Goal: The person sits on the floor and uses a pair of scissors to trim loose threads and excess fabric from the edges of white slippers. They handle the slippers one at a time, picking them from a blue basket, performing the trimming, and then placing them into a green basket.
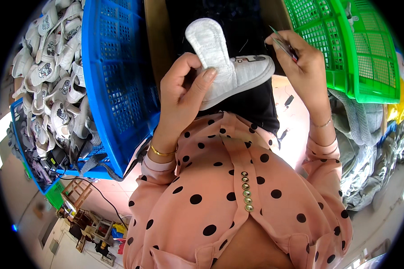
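Note:
Before my chest, my left hand (184, 87) is closed on a small light-grey cloth shoe (251, 74). Thumb and fingers pinch the shoe near the base of its tall, rounded, stitched flap (208, 40), which stands upright. The toe points right and bears a dark printed picture, and a pale sole edge runs round it. Just right of the toe, apart from it, my right hand (303, 65) is closed round a pair of thread snips (278, 41). Their thin pointed blades stick out up and left, and a bit of red shows by the fingers.
At the left, a blue plastic crate (121, 67) stands beside a big heap of similar shoes (54, 76). A green plastic basket (354, 58) is at the upper right, with grey fabric (359, 121) below it. Wooden stools (78, 193) stand at the lower left.

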A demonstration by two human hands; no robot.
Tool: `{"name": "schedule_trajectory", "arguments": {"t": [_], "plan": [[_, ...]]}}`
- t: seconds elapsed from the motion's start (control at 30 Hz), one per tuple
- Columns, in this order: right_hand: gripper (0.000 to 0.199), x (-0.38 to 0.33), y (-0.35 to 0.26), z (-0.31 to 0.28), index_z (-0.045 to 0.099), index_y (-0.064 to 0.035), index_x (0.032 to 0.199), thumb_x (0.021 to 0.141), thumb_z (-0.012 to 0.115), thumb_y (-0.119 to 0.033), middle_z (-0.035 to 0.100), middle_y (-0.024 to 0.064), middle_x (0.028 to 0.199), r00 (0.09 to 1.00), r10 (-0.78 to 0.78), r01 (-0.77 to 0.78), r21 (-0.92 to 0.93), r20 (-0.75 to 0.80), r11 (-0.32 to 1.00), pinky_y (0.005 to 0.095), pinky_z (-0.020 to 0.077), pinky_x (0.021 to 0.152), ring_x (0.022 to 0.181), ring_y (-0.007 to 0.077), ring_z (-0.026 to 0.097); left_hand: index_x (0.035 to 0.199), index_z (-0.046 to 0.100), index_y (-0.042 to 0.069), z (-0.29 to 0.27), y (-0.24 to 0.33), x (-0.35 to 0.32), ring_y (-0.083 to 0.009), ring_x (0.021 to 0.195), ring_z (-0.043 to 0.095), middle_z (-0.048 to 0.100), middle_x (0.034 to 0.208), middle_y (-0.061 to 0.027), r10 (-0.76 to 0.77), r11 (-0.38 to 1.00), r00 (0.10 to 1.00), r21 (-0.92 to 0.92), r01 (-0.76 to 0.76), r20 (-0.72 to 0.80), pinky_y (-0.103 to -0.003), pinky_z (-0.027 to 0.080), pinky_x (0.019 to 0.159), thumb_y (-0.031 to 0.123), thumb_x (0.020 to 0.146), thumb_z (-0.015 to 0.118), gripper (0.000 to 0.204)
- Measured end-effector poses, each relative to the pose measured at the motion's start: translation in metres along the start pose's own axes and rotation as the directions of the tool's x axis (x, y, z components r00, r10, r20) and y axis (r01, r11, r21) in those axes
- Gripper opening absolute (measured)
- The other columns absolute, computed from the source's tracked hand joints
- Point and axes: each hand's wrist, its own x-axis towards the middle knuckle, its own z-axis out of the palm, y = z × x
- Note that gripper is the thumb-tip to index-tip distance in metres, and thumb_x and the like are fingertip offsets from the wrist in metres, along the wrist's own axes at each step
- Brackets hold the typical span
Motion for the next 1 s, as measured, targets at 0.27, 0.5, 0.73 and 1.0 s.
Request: {"name": "schedule_trajectory", "arguments": {"t": [0.27,0.5,0.73,1.0], "plan": [[0.058,-0.019,-0.01,-0.002,0.057,0.0059,0.118,0.095,0.058,-0.047,0.063,0.0046,0.074,0.929,0.275,-0.368,0.534,0.249,0.761,0.02,0.0424,0.061,0.063,0.0072,0.056,0.093,0.061,0.003,0.0,-0.002,-0.011,-0.027,0.076,0.059,0.067,0.094,-0.011,0.532,0.717,0.838,0.463,-0.521,0.121,-0.035,0.048,0.067,0.012,0.079,0.075,0.022],[0.035,-0.039,0.014,0.026,0.065,0.002,0.102,0.091,0.065,-0.031,0.067,0.004,0.081,0.848,0.327,-0.529,0.645,0.416,0.552,0.0216,0.0463,0.069,0.071,0.0078,0.059,0.1,0.069,0.007,0.02,-0.017,-0.036,-0.0201,0.08,0.059,0.063,0.094,-0.0028,0.497,0.523,0.788,0.6,-0.605,0.362,-0.033,0.047,0.068,0.009,0.07,0.074,0.031],[0.032,-0.086,0.046,0.044,0.065,0.0029,0.104,0.088,0.067,-0.024,0.065,0.0042,0.075,0.857,0.31,-0.492,0.473,0.413,0.731,0.0209,0.0487,0.063,0.065,0.0069,0.059,0.1,0.073,0.011,0.022,-0.02,-0.044,-0.0196,0.093,0.058,0.067,0.103,0.0017,0.3,0.602,0.852,0.608,-0.518,0.429,-0.033,0.046,0.078,0.012,0.067,0.075,0.033],[0.032,-0.092,0.042,0.047,0.064,0.0027,0.087,0.083,0.069,-0.029,0.056,0.0117,0.062,0.903,0.294,-0.396,0.338,0.315,0.854,0.0296,0.0448,0.055,0.054,0.0174,0.051,0.098,0.074,0.015,0.032,-0.044,-0.039,-0.0211,0.093,0.058,0.065,0.096,0.0026,0.285,0.671,0.822,0.51,-0.538,0.493,-0.032,0.047,0.079,0.01,0.069,0.073,0.03]]}}
